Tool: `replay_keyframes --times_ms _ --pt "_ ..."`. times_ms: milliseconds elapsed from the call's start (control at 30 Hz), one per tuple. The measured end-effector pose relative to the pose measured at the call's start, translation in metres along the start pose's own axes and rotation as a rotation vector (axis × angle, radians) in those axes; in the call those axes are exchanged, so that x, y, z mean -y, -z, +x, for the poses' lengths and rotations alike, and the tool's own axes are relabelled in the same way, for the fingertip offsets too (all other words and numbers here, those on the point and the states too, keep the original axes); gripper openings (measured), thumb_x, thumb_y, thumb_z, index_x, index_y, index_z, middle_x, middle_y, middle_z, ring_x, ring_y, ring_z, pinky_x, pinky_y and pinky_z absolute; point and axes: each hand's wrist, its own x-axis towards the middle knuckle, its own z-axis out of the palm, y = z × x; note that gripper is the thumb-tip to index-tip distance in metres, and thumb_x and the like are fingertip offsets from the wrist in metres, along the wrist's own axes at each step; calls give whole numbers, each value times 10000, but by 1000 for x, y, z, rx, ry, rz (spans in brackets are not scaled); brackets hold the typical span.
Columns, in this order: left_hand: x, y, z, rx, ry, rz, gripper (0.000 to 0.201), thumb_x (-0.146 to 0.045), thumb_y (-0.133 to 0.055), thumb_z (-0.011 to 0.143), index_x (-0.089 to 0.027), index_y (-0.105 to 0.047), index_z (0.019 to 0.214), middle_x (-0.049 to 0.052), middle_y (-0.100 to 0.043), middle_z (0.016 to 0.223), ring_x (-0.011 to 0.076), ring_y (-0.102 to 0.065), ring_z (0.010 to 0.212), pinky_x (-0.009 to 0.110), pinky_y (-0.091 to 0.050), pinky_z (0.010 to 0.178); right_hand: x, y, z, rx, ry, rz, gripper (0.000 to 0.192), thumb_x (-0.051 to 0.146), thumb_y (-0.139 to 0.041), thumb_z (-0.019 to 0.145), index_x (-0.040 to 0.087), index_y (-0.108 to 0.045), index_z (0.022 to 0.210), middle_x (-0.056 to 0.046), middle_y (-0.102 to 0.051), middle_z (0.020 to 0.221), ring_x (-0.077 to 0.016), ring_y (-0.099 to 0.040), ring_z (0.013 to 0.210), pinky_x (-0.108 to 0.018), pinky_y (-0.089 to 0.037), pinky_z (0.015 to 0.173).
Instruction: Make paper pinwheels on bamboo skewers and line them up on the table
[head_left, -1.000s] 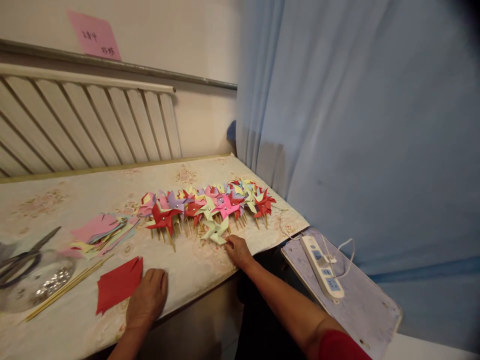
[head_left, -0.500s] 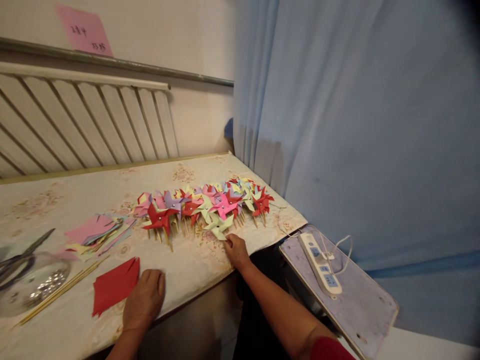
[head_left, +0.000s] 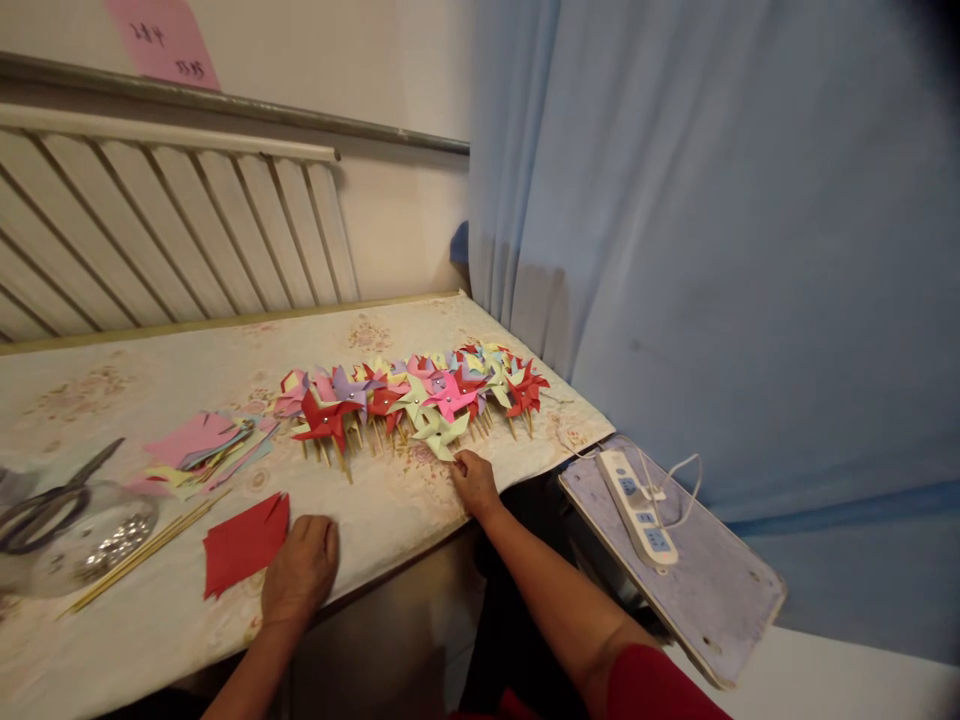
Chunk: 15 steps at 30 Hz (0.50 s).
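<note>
I see my left hand (head_left: 301,570) lying flat, palm down, on the surface (head_left: 390,520), holding nothing, just beside the red paper square (head_left: 246,545). My right hand (head_left: 472,482) has its fingers pinched on the stick of the pale green pinwheel (head_left: 442,436). Beyond lies the row of pinwheels (head_left: 412,395).

Probably a home craft corner: a radiator (head_left: 165,240) behind a cloth-covered table (head_left: 225,360), blue curtain (head_left: 712,250) right of it, paper pinwheels (head_left: 420,400) on it.
</note>
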Motion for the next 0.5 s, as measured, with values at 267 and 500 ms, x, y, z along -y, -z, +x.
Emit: replay_keyframes --times_ms 267,500 --pt "1 -2 -1 2 5 31 300 -313 -370 1014 -178 -610 895 85 -593 924 205 -563 792 328 -361 621 0 0 1 0 -7 -6 103 144 -579 796 181 -670 826 -7 -635 707 -152 -541 648 -237 -404 668" --pt "1 -2 0 11 -10 31 314 -317 -356 1017 -179 -608 891 92 -599 932 212 -570 798 337 -367 628 2 2 1 -6 -16 -6 89 157 -585 811 193 -666 810 1 -630 692 -149 -531 632 -235 -404 653"
